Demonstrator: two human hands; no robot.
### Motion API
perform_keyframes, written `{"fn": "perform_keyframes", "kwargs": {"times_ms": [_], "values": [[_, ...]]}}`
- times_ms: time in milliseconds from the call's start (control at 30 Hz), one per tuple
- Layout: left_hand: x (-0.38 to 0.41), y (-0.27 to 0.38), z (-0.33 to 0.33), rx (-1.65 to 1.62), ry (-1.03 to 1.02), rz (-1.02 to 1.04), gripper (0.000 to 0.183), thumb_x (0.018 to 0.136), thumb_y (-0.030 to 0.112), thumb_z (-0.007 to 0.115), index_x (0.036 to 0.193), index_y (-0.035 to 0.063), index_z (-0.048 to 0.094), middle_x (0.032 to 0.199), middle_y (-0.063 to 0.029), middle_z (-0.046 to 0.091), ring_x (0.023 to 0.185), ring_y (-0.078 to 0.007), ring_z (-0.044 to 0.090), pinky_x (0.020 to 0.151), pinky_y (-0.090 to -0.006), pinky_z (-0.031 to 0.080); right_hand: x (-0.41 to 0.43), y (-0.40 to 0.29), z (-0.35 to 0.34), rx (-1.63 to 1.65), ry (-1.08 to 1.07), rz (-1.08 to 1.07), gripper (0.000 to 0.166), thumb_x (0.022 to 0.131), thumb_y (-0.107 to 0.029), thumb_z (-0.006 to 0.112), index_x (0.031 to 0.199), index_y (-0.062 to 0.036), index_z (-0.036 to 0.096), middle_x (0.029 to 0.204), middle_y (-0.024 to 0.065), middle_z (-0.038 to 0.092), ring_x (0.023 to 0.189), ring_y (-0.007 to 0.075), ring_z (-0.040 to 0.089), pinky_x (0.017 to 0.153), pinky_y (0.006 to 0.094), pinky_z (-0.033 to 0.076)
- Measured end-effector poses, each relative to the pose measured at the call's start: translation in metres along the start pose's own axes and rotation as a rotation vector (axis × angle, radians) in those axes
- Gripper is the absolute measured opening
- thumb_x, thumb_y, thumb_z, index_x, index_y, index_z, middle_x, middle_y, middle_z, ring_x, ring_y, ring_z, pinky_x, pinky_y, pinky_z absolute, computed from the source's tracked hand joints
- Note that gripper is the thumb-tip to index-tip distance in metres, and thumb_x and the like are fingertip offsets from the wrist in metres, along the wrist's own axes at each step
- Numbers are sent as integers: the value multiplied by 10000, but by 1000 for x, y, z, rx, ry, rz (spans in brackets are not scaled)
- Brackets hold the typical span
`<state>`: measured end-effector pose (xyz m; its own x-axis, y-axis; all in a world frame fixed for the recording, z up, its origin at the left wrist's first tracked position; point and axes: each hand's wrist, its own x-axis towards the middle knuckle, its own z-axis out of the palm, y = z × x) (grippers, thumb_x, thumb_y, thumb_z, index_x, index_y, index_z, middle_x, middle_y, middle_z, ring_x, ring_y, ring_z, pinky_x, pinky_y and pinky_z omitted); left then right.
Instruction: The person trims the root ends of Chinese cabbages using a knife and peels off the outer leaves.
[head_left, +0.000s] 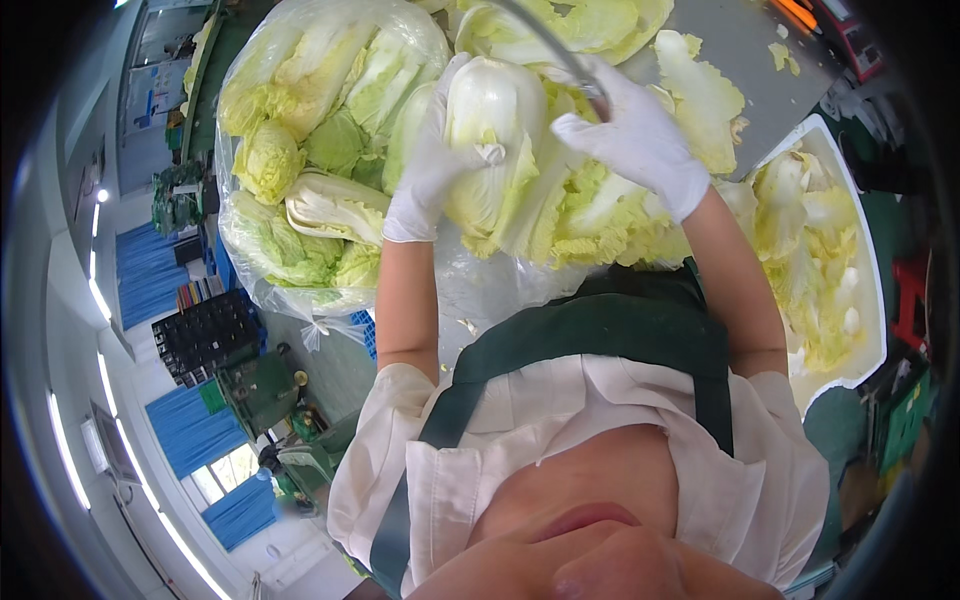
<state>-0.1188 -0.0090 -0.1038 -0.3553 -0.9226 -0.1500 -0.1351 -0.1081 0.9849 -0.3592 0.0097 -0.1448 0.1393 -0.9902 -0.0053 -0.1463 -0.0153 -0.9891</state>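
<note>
My left hand (435, 161), in a white glove, is pressed along the left side of a napa cabbage head (499, 97). The cabbage's pale base faces up, and loose outer leaves lie against its right side. In my gloved right hand (637, 135) is a knife (551, 46), its long grey blade pointing up and left above the cabbage. Most of the knife's handle is hidden by the hand. Under and below the right hand, detached yellow-green leaves (607, 214) are piled up. To the left, a clear plastic bag (225, 161) holds several cabbage heads (334, 206).
A white tub (874, 300) of cabbage leaves and trimmings stands at my right. Leaf scraps (697, 97) lie on the grey tabletop (787, 105). At the upper right is a red device (847, 37) beside an orange object (796, 13). Black crates (202, 337) are stacked farther left.
</note>
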Motion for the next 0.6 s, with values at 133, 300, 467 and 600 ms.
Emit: {"fn": "perform_keyframes", "kwargs": {"times_ms": [133,300,467,600], "values": [[-2,10,13,53,-30,105,1226,572,268,968,1561,49,278,1448,-96,491,1314,-220,500,1104,-365,416,7,-24,-1,137,-171,90,689,804,-256,721,1399,-10,476,1084,135,649,848,204,635,717,323,523],[-4,22,28,144,-13,149,1218,583,241,961,1567,49,269,1448,-98,496,1317,-220,499,1114,-357,404,2,-29,-7,301,-215,171,719,791,-148,722,1433,-1,433,1008,75,613,689,118,564,541,275,471],[6,28,31,134,-69,107,1135,611,187,943,1547,40,318,1424,-98,525,1307,-211,507,1109,-347,408,12,-7,-6,364,-160,157,648,789,-101,701,1386,1,468,990,67,612,645,110,549,513,279,456],[12,31,20,118,-108,12,1030,644,215,930,1504,25,396,1365,-96,581,1259,-209,551,1086,-345,437,13,-6,-10,383,-170,185,555,791,-95,696,1317,-27,532,914,38,600,653,107,552,515,276,451]]}}
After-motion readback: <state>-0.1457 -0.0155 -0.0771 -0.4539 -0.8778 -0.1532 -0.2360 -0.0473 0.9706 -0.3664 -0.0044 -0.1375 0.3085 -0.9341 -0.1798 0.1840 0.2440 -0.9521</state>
